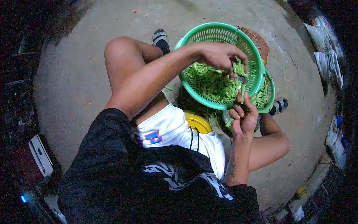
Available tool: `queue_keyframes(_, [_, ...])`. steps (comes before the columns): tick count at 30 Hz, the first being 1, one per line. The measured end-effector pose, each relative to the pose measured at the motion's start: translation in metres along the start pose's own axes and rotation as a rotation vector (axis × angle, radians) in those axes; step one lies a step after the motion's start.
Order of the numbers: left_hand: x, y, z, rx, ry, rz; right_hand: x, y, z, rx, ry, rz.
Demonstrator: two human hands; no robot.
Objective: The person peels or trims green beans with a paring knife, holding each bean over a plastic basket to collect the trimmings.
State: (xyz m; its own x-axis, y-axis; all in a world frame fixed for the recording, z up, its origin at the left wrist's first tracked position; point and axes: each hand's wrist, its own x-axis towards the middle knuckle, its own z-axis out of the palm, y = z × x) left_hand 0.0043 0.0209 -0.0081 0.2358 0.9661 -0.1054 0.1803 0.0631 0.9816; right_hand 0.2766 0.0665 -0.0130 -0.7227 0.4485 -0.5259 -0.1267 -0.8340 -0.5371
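My left hand (223, 61) reaches over the large green basket (182, 43), its fingers closed round a bunch of light green vegetable strips (239, 68). Just below that bunch, a small grey blade-like piece (243, 79) shows between my hands. My right hand (246, 115) is at the basket's near right rim, thumb and fingers pinching a slim green strip (243, 92) that points up toward my left hand. Many cut green pieces (214, 84) lie heaped inside the basket.
A smaller green basket (271, 89) with more green pieces stands partly under the large one. Behind them lies a reddish mesh sack (257, 39). Close to my lap is a yellow round lid or tub (197, 121). White sacks (328, 56) line the right side of the concrete floor (82, 74).
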Motion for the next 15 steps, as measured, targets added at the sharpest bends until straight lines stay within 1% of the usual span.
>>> queue_keyframes(1, [0.0,-0.002,-0.003,0.014,-0.004,0.04,0.0,0.0,-0.002,0.026,-0.02,0.015])
queue_keyframes(2, [-0.001,-0.008,-0.008,-0.012,0.042,0.084,0.0,-0.001,-0.002,0.025,-0.022,0.017])
queue_keyframes(3, [-0.005,-0.005,-0.014,-0.069,0.089,0.075,-0.002,-0.001,-0.003,0.019,-0.015,0.01])
queue_keyframes(5, [-0.01,0.002,-0.022,-0.085,0.077,-0.052,-0.002,-0.002,-0.001,0.018,-0.013,-0.001])
queue_keyframes(7, [-0.005,0.006,-0.006,-0.036,0.089,0.039,-0.001,-0.001,0.003,-0.007,0.001,-0.013])
queue_keyframes(8, [-0.003,0.007,0.001,0.094,0.061,0.051,0.0,0.0,0.003,-0.007,0.003,-0.014])
queue_keyframes(9, [-0.003,0.01,0.009,-0.057,-0.014,0.013,0.002,0.002,0.003,-0.007,0.002,-0.018])
queue_keyframes(11, [-0.004,0.017,0.01,-0.045,-0.059,-0.029,0.001,0.003,0.003,-0.012,0.005,-0.014])
queue_keyframes(12, [-0.003,0.01,0.007,-0.049,-0.056,-0.03,0.001,0.002,0.004,-0.005,0.001,-0.01])
queue_keyframes(14, [0.001,-0.009,-0.006,-0.073,-0.005,0.066,0.001,0.001,0.006,0.004,-0.011,-0.009])
queue_keyframes(15, [-0.001,-0.005,-0.008,-0.069,-0.005,0.065,0.0,0.001,0.007,-0.003,-0.016,-0.008])
